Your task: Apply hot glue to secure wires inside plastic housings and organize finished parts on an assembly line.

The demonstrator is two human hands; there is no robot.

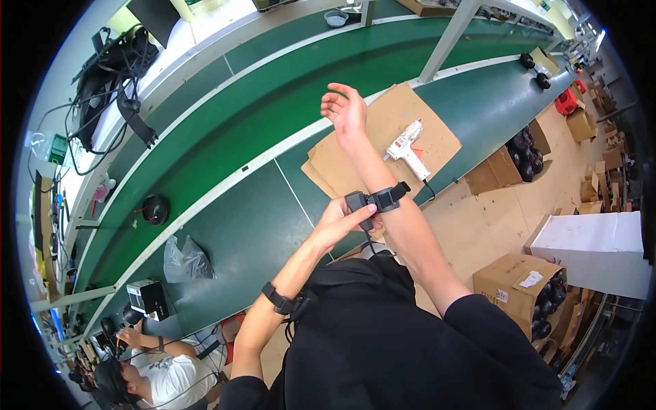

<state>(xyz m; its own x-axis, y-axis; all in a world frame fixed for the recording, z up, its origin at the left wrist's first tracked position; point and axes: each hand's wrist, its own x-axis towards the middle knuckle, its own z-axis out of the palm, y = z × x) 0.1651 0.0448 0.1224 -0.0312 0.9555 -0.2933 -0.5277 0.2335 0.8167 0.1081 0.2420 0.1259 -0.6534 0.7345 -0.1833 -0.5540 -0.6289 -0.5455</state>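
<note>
My left hand is closed on a small black box-shaped device, the thumb lying across it. The device sits on a black strap around my right forearm, and a cable hangs below it. My right hand is raised above the bench, holding nothing, its fingers loosely curled and apart. Beyond that arm, a white hot glue gun lies on brown cardboard sheets, its cord running off the near edge. Another black strap circles my left forearm.
A green conveyor runs along the far side of the bench. On the left are a clear plastic bag, a black-and-white box and a co-worker. Cartons of dark round parts stand at right, near a grey post.
</note>
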